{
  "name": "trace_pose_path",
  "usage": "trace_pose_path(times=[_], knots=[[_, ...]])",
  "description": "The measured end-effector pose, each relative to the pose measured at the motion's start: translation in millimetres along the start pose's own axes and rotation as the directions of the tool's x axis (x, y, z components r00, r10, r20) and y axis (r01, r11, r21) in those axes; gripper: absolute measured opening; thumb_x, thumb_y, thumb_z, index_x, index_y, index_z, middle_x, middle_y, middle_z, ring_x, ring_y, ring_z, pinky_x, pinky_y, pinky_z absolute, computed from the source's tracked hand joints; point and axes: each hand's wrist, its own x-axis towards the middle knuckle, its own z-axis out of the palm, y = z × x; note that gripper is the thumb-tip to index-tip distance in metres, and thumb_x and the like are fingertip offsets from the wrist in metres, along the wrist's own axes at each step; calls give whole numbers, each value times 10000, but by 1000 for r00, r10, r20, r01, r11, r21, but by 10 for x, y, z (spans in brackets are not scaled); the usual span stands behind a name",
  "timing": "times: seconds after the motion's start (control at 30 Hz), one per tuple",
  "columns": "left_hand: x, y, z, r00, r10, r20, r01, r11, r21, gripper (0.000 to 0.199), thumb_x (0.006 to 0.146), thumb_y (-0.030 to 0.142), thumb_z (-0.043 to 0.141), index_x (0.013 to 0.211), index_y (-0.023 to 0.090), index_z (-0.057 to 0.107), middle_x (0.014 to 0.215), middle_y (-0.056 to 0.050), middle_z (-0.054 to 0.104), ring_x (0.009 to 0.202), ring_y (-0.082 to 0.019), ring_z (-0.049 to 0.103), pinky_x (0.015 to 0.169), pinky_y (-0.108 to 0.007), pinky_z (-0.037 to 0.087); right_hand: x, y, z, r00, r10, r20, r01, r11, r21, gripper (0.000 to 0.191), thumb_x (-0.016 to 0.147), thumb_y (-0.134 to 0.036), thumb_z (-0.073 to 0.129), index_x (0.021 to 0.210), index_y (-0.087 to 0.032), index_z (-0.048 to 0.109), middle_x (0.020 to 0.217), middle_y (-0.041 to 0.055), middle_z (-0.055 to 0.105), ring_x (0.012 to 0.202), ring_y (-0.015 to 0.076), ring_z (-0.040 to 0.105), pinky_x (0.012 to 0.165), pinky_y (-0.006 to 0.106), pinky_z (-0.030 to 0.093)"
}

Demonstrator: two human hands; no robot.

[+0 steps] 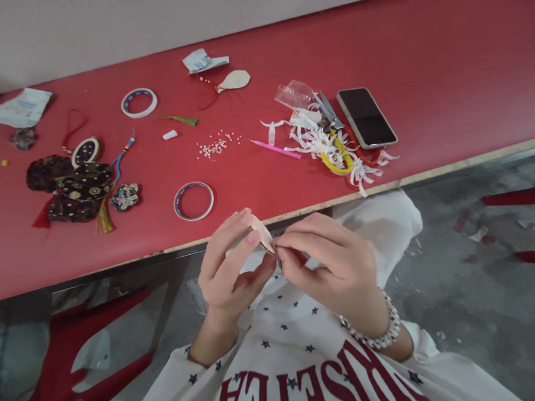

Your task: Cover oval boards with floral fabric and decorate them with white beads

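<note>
My left hand [231, 267] and my right hand [333, 270] are raised together just in front of the table edge. Between their fingertips they pinch a small, pointed cream piece [262, 234], perhaps card or stiff fabric. Part of it is hidden by my fingers. A white beaded bracelet [378, 325] circles my right wrist. On the red table [447, 51], the nearest item to my hands is a white-edged tape roll [194, 201]. A similar cream leaf-shaped cutout [234, 80] with a red cord lies further back.
Loose beads [212, 147], a pink stick [276, 149], scissors [329, 111], white paper strips [323, 141] and a phone [366, 117] lie on the table. Embroidered ornaments with tassels [75, 190] lie at left. Red chair parts [69, 352] stand below left.
</note>
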Motion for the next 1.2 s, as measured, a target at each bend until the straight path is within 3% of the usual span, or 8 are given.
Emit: trace_pose_path(times=[0.33,0.7,0.93,1.2], knots=[[0,-24,-1,999,14,34,-14,1000,13,518,703,134,700,1179,258,535,1138,-40,620,1007,-215,630,804,-411,589,13,40,-27,999,6,47,-6,1000,5,133,787,-82,545,810,-199,606,755,29,653,709,134,597,652,289,522],[1,-5,0,999,-5,42,6,999,-31,539,683,104,724,1178,231,551,1139,-54,625,1011,-226,629,816,-419,583,-8,39,-68,986,-123,115,138,982,-130,160,777,-58,547,864,-179,605,784,50,660,686,149,564,635,319,521],[-27,-27,2,997,-17,70,18,1000,-13,495,734,145,690,1187,268,531,1160,-42,618,1013,-220,631,845,-446,565,-32,43,-81,978,-137,160,167,968,-188,146,794,-81,545,863,-191,613,775,41,650,707,166,600,653,338,522],[-2,3,-21,994,-39,101,45,997,-59,571,674,90,740,1194,227,546,1159,-60,621,1028,-223,624,868,-439,564,-13,85,-77,984,-121,134,134,987,-94,167,802,-58,536,831,-215,587,765,23,640,701,143,563,646,314,520]])
